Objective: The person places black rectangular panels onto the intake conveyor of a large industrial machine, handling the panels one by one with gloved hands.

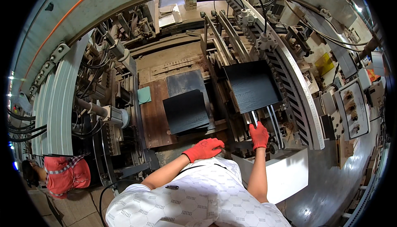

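Right hand, in a red glove, is reaching to the feed rails, fingers pressed together just below the near edge of the black panel lying on them. Left hand, gloved, fingers curled, is hovering near a stack of black panels on the bench.

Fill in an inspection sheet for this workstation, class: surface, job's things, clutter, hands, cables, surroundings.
Surface: brown wooden bench, dusty.
Job's things: dark panel on the machine rails; stack of dark panels on the bench.
Clutter: small teal square on the bench.
Hands: left hand red-gloved, near the bench's front edge, grip unclear; right hand red-gloved, at the rails below the panel.
Cables: black cables at far left.
Surroundings: control box right; another person lower left.
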`<action>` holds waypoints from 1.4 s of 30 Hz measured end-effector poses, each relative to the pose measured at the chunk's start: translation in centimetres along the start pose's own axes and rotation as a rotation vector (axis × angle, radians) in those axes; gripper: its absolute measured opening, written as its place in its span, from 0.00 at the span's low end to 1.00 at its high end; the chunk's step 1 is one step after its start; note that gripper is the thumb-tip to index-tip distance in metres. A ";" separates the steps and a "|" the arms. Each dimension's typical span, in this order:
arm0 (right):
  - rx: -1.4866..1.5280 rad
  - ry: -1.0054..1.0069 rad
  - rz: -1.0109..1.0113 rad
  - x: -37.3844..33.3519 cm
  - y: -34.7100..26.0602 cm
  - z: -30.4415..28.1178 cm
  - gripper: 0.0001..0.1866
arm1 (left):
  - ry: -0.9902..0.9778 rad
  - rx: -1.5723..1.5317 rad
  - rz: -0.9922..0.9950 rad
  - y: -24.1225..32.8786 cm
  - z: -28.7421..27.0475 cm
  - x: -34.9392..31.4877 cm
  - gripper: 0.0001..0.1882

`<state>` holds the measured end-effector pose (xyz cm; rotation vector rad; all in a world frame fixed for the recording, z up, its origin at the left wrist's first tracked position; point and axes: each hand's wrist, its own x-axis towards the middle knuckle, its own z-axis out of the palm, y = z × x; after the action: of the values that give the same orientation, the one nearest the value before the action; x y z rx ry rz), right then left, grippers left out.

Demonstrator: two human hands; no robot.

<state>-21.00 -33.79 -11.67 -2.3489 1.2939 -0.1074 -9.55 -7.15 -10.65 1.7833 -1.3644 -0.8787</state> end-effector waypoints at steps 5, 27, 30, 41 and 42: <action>-0.001 -0.014 0.035 -0.3 0.0 -0.3 0.22 | -0.034 0.011 -0.012 0.2 -0.1 0.1 0.15; -0.001 -0.020 -0.009 0.1 -0.3 -0.1 0.29 | 0.319 -1.181 -0.267 -5.3 -0.9 15.0 0.17; 0.016 -0.019 0.006 -0.3 -0.2 0.0 0.29 | 0.232 -1.278 -0.304 -5.0 -2.5 18.6 0.09; 0.092 0.081 0.014 0.0 0.3 -0.7 0.26 | 0.131 -0.979 -0.251 -7.2 -1.1 23.4 0.11; 0.086 0.122 0.015 0.4 0.8 0.0 0.26 | 0.125 -1.011 -0.291 -6.5 -1.3 23.5 0.12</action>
<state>-21.44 -34.46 -12.06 -2.2895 1.3362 -0.2994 -0.34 -28.67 -17.67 1.1871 -0.4012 -1.2780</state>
